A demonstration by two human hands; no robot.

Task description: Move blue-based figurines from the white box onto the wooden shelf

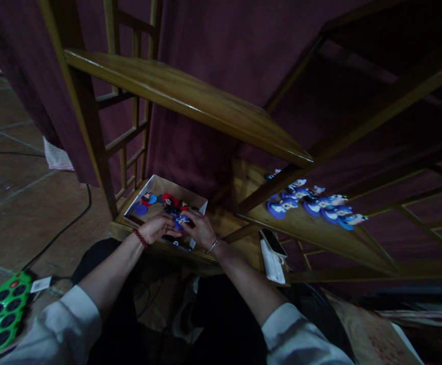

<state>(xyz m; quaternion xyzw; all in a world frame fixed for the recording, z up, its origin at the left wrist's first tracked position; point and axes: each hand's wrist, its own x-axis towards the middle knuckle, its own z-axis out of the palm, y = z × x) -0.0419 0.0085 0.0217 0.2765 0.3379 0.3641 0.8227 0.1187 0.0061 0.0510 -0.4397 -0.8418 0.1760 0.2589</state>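
Note:
A small blue-and-purple figurine is between my two hands, above the front part of an open white-edged box. My right hand grips it from the right with thumb and fingers. My left hand is at its left side, the fingers curled in close to it; whether they grip it is too small to tell. Inside the box lie several figures, among them a red one and one in red and blue, with a round purple disc at the left.
Several purple-and-white figurines stand on a wooden shelf to the right. A phone lies on a white object. An upper shelf board hangs over the box. A green power strip is at lower left.

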